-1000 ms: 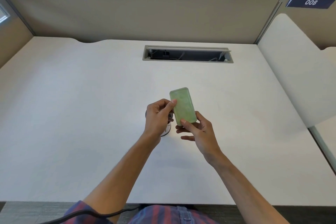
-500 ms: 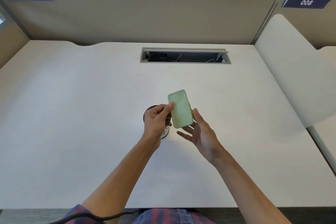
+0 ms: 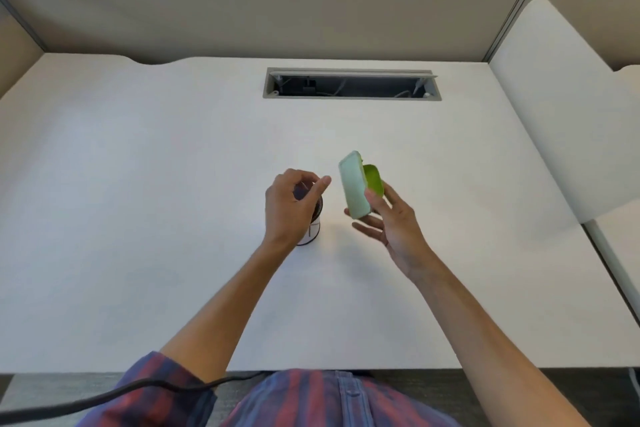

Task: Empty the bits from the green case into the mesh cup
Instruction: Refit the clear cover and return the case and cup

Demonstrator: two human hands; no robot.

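Observation:
The green case (image 3: 354, 185) is held on edge above the desk in my right hand (image 3: 391, 222), its lid swung apart so a brighter green inner half (image 3: 374, 178) shows behind the pale one. My left hand (image 3: 291, 204) hovers just left of it, off the case, thumb and forefinger loosely curled with nothing seen between them. It covers most of the mesh cup (image 3: 313, 224), whose dark rim and pale lower wall peek out on the hand's right side. The cup stands on the white desk (image 3: 138, 218). No bits are visible.
A recessed cable slot (image 3: 351, 83) is set into the desk at the back. Beige partition walls close off the rear and sides. A curved white panel (image 3: 561, 107) rises at the right. A black cable (image 3: 104, 395) runs across my lap near the front edge.
My left hand let go of the case and dropped over the cup. The case has come open and my right hand has carried it slightly right, turned on edge.

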